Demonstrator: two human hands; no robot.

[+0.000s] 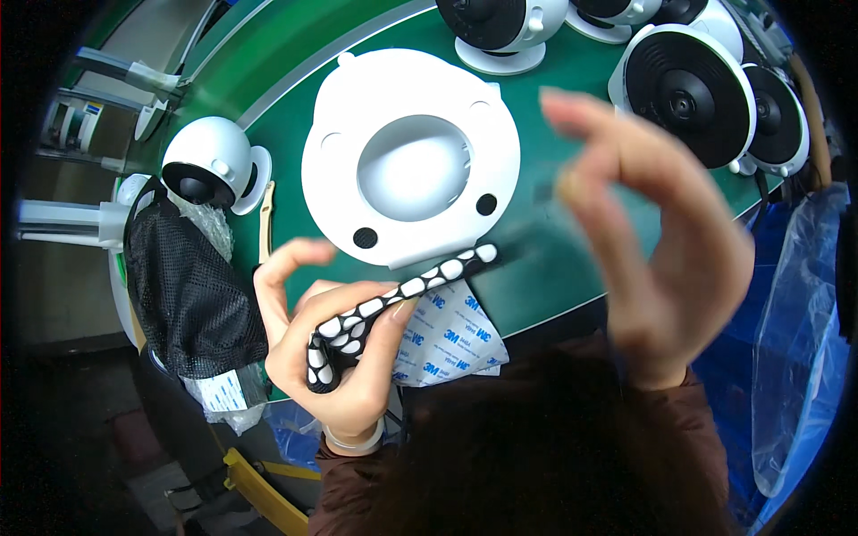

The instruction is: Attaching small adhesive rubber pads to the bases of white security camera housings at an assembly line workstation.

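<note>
Apparently we're placing pads (pixel 486 205), left grip (pixel 365 379) clamped on the strip (pixel 414 287), right grip (pixel 672 255) too blurred to tell, recesses (pixel 482 111) on the shell (pixel 326 192) beyond both calling for careful aim.

Smooth, white plastic-looking ring-shaped piece (pixel 326 192) up centre, smooth green counter (pixel 545 277) beneath, rough black mesh bag (pixel 183 286) left, shiny crinkled film (pixel 791 357) right!
</note>
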